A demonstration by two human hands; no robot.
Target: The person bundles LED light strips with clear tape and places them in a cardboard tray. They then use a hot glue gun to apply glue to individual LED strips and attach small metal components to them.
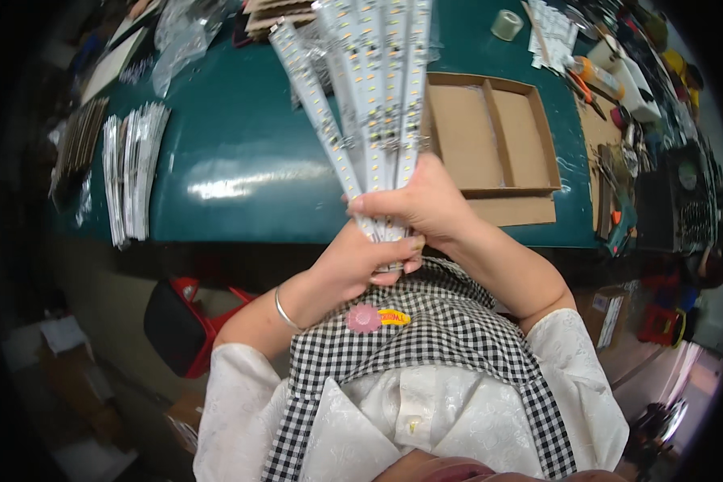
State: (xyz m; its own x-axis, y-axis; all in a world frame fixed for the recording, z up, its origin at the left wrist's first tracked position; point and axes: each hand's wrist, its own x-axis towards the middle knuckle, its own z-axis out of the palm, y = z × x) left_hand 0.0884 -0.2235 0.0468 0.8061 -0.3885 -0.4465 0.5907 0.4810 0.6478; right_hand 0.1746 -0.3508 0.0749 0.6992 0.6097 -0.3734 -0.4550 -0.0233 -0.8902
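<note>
1. The left hand [368, 251] and right hand [435, 202] are gripping snugly around the lower ends of white LED strips [376, 145], which are fanning out over the green table [241, 136].
2. At least five strips are showing, bearing rows of small yellow-orange chips.
3. One cardboard tray [534, 132] is lying to their right.
4. Fingers are hiding lower ends; the view's top is cropping several strips; overlap is obscuring the exact count.
</note>
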